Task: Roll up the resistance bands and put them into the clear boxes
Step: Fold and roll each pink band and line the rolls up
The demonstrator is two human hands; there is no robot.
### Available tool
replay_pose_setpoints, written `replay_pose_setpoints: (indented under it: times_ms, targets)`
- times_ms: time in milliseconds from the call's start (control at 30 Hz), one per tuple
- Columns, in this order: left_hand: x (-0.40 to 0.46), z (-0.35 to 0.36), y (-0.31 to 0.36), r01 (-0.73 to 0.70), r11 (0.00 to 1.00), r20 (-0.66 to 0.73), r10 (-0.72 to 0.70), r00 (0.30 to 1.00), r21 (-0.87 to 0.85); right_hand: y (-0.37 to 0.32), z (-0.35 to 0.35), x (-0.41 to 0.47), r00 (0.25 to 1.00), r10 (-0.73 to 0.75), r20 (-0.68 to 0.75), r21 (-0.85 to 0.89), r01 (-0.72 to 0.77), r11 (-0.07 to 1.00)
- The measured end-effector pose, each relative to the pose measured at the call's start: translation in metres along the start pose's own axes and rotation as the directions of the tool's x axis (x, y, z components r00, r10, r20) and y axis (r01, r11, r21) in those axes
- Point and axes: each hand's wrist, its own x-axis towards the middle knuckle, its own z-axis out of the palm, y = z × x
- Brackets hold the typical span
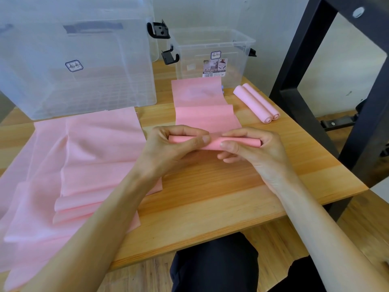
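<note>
both hands meet over the middle of the wooden table (210,197), working one pink band (207,114) into a roll (212,142). the left hand (174,148) has its fingers curled over the far side of the roll and its thumb pressed along the near side, so it grips the roll's left half. the right hand (252,148) does the same on the right half: fingers wrapped over the top, thumb pinching the near edge, with the roll's open end showing just past its fingers. the two thumbs nearly touch at the roll's middle.

the unrolled part of that band runs away from the hands in loose folds, flat on the table, its far end reaching the base of the small clear box (212,53). that box stands beyond the right hand, open at the top, with black clips at its sides and a label on its front. the large clear box (73,60) stands beyond and to the left of the left hand, well apart from it.

two finished rolls (257,103) lie side by side, touching each other, beyond and to the right of the right hand, just beside the small box.

a heap of flat pink bands (69,169) is spread left of the left hand and under the left forearm, hanging over the table's near edge. a black frame (311,70) stands off to the right of the right hand.
</note>
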Motion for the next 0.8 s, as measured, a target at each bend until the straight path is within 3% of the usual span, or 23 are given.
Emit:
replay_pose_setpoints:
  times_ms: [133, 333, 800]
  targets:
    - [-0.0018, 0.0019, 0.0026, -0.015, 1.0, 0.015, 0.015, 1.0, -0.004, 0.0002, -0.0003, -0.0005, 0.999, 0.024, -0.02, 0.009, -0.024, 1.0]
    - [0.0014, -0.0015, -0.0002, 0.07, 0.997, 0.031, -0.07, 0.997, -0.018, 0.0006, -0.0005, -0.0005, 1.0, 0.006, 0.013, -0.017, -0.006, 1.0]
    - [0.0, -0.0015, -0.0004, -0.043, 0.999, 0.037, 0.043, 0.998, 0.002, -0.0006, -0.0005, -0.0009, 0.999, 0.048, 0.005, 0.018, -0.048, 0.999]
